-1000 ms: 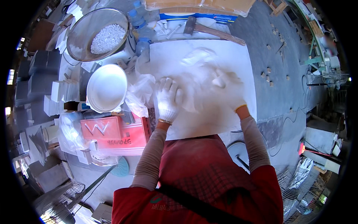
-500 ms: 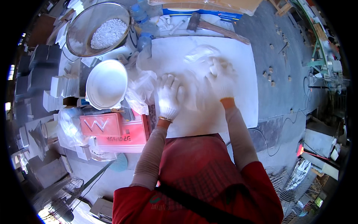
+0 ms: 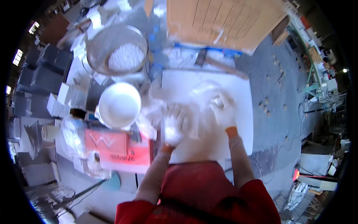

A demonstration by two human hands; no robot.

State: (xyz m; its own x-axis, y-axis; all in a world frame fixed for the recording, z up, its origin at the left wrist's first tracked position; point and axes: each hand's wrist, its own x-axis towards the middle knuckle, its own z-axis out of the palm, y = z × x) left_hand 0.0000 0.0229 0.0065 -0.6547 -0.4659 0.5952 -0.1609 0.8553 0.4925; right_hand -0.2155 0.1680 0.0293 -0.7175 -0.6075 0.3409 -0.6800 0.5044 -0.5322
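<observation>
Left hand (image 3: 174, 123) lies palm-down on the left of the white board (image 3: 243, 112), fingers slightly apart, pointing forward. Right hand (image 3: 223, 112) reaches slightly farther, fingers bent; blur hides whether they grip anything. The board spreads beneath both, a pale lump (image 3: 206, 89) just beyond the right fingers.

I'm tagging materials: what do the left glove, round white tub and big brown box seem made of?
Left glove: probably knitted fabric, matte white; the cuff looks ribbed. Tub: likely plastic, smooth and evenly pale, though blur leaves it open. Box: seemingly cardboard, dull brown, with flat printed sides.
</observation>
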